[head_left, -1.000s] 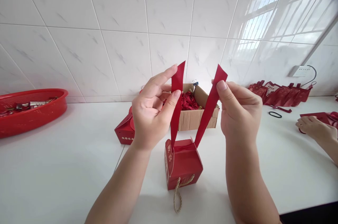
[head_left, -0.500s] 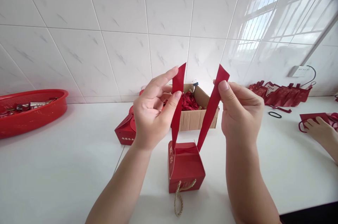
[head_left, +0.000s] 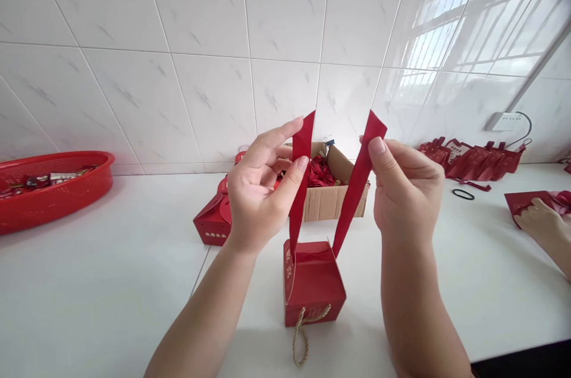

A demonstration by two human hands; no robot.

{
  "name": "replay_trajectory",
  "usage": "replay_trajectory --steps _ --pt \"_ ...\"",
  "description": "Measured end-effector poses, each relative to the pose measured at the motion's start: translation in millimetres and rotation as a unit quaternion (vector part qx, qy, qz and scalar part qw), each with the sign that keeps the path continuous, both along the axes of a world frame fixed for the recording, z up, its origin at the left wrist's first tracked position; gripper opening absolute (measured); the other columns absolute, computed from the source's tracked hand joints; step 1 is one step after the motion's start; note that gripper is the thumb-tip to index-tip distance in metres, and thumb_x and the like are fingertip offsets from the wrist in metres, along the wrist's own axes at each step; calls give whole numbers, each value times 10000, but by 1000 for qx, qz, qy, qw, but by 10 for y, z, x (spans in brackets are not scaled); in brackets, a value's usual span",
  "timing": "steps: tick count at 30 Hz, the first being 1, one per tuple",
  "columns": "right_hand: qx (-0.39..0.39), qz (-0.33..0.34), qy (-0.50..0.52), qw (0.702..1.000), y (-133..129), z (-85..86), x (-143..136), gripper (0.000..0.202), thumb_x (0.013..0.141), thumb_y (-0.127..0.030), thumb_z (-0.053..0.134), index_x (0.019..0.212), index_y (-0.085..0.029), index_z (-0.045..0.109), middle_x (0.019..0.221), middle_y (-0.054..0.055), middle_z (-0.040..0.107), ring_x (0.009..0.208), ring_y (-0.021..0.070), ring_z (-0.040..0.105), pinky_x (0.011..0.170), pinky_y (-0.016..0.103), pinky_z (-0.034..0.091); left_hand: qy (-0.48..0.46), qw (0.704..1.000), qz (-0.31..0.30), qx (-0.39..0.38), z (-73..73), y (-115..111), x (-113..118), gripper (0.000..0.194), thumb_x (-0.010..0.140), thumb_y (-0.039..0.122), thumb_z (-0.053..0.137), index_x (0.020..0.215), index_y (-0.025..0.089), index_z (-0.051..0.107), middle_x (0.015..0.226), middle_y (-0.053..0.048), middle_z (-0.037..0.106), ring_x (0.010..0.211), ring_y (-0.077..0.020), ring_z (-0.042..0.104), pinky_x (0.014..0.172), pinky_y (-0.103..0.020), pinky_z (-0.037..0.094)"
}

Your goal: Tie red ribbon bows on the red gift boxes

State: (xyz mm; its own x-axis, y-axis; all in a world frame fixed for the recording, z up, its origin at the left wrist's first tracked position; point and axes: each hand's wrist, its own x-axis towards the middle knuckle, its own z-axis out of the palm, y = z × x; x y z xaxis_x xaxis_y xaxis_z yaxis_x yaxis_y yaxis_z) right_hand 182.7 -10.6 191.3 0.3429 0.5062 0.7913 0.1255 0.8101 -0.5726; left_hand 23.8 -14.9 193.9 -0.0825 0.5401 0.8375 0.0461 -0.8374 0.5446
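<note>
A small red gift box (head_left: 316, 286) stands on the white table, with a twisted rope handle (head_left: 300, 347) hanging at its front. Two ends of a red ribbon (head_left: 352, 199) rise from the box's left and right sides. My left hand (head_left: 265, 188) pinches the left end between thumb and fingers, its tip sticking up above them. The right end is held by my right hand (head_left: 404, 188), thumb in front and fingers curled behind. Both hands are raised above the box, apart from each other.
Behind the hands is a cardboard box (head_left: 328, 202) of red ribbons. Another red gift box (head_left: 213, 226) is left of it. A red basket (head_left: 89, 188) lies far left. At right are red bags (head_left: 482, 159), a black ring (head_left: 463, 194) and another person's hand (head_left: 544, 223) on a red item.
My hands and the ribbon ends have hardly moved, the left hand slightly right and down. At far right, the other person's hand has shifted a little on the red item.
</note>
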Motion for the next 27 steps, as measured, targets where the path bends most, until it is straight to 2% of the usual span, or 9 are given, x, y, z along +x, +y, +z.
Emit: replay_trajectory --steps 7,10,14,20,24,27 --pt "2 19 14 1000 -14 4 -11 144 798 -386 664 766 -257 721 639 -13 599 680 148 602 626 312 498 2 1000 -3 -4 1 -2 -5 395 784 202 691 1167 264 619 946 -52 721 893 -204 686 714 -316 602" --pt "-41 69 -2 997 -40 12 -24 155 808 -376 652 808 -239 723 695 5 662 694 158 635 645 320 532 24 1000 -11 2 7 -6 -5 373 790 202 682 1154 261 622 961 -56 717 862 -196 684 733 -331 601" --pt "-129 162 -94 974 -80 38 -30 167 800 -337 659 875 -205 731 741 24 701 676 154 648 633 309 549 66 996 -54 -13 28 -21 11 320 782 196 681 1094 248 634 1062 -72 682 802 -179 680 723 -334 602" --pt "-169 197 -167 951 -52 42 35 170 829 -298 615 853 -186 741 709 19 675 675 147 623 594 273 515 76 991 -94 -50 38 -6 2 521 726 148 714 1191 293 531 1113 -65 616 771 -153 663 655 -294 604" --pt "-192 250 -201 927 -53 51 88 222 830 -346 616 936 -192 735 805 46 693 796 191 643 649 296 529 103 988 -83 -75 26 16 -26 617 753 166 686 1280 328 410 1139 -58 577 776 -144 658 642 -290 603" --pt "-205 263 -216 918 -76 65 87 269 799 -382 656 977 -196 730 871 61 702 826 205 642 654 301 526 117 987 -72 -85 20 25 -32 641 752 183 686 1294 340 381 1162 -61 561 775 -144 653 642 -290 599"
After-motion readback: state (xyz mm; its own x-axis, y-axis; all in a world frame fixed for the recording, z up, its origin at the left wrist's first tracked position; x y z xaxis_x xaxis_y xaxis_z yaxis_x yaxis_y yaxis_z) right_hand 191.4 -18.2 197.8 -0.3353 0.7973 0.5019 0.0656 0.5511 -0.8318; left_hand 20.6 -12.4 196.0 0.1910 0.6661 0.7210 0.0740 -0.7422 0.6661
